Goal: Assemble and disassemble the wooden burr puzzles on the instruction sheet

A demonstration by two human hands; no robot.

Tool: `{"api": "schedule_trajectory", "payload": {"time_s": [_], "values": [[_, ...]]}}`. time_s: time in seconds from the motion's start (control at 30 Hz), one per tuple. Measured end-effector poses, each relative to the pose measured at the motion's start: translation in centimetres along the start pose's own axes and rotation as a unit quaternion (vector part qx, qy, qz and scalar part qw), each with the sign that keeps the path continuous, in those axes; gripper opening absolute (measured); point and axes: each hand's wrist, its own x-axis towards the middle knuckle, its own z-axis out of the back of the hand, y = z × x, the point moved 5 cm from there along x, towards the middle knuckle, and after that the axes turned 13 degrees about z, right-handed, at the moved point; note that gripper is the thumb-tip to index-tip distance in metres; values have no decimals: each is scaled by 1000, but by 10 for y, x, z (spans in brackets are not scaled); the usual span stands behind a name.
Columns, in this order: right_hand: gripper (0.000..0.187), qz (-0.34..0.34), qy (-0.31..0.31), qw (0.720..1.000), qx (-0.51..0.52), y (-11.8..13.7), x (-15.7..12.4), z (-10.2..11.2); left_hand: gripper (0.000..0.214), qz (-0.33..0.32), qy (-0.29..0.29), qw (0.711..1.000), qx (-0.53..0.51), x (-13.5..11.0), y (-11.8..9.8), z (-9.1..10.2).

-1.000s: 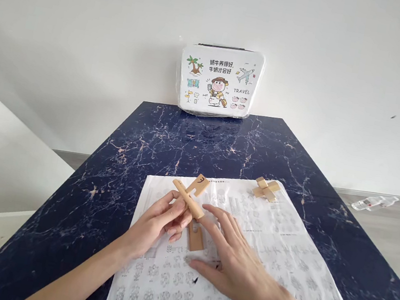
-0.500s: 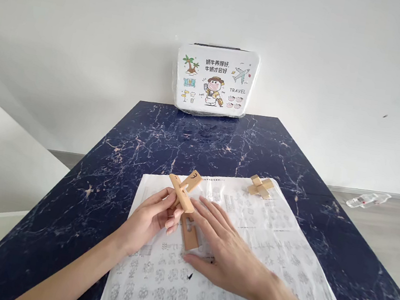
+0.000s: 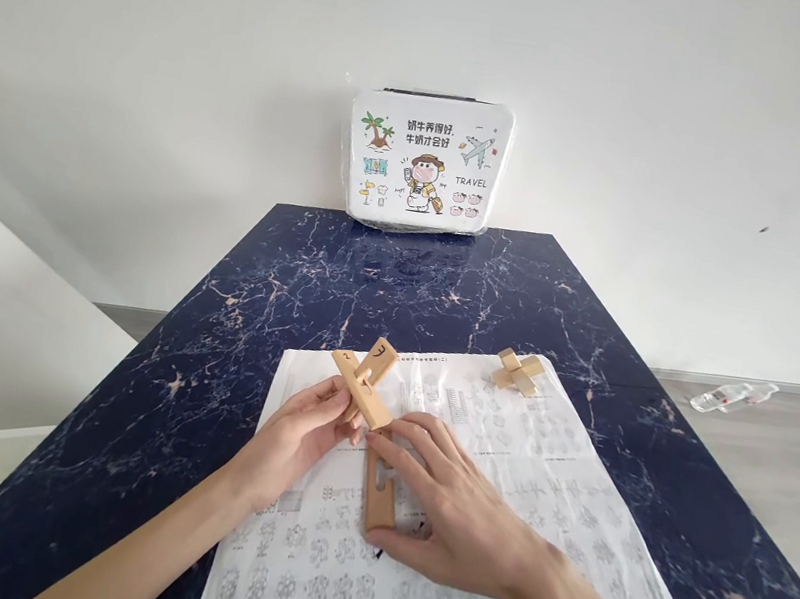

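My left hand point(image 3: 308, 427) pinches two crossed wooden puzzle pieces point(image 3: 365, 385), slotted together and marked 2 and 3, tilted above the paper sheet. Under the fingers of my right hand point(image 3: 449, 495) is a notched wooden puzzle piece point(image 3: 378, 509), a flat bar with a cut-out in its right side. The thumb presses its near end and the fingertips reach its far end, close to the crossed pieces. Whether the bar is lifted off the sheet I cannot tell. My left fingertips are partly hidden behind the crossed pieces.
A printed paper sheet point(image 3: 496, 558) with puzzle diagrams covers the front of the dark blue marbled table point(image 3: 401, 290). An assembled wooden cross puzzle point(image 3: 519, 372) lies on its far right part. A white cartoon case point(image 3: 426, 162) stands at the wall. A plastic bottle point(image 3: 734, 396) lies on the floor.
My right fingers have curled and taken the notched piece between thumb and fingertips, turning it slightly upright in view. The crossed pieces in my left hand have rotated, so the 2 shows more clearly.
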Motion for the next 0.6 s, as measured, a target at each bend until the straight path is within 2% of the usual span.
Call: {"api": "schedule_trajectory", "payload": {"time_s": [0.1, 0.2, 0.27, 0.33, 0.4, 0.47, 0.6], "values": [[70, -47, -41, 998, 9, -3, -1, 5, 30, -5, -6, 999, 34, -1, 0, 1], [62, -120, -127, 982, 78, -10, -3, 14, 30, -14, -19, 998, 60, -2, 1, 3], [58, -165, -184, 953, 178, -16, -7, 19, 29, -18, -30, 997, 73, -3, 2, 5], [57, -195, -213, 908, 303, -23, -10, 20, 31, -21, -39, 996, 82, -4, 2, 5], [61, -201, -230, 866, 395, -27, -12, 18, 31, -21, -43, 995, 93, -5, 1, 3], [68, -189, -250, 840, 443, -28, -13, 16, 30, -19, -46, 994, 101, -5, 1, 0], [80, -167, -240, 822, 489, -23, -13, 10, 29, -16, -61, 990, 126, -4, 1, -4]]}}
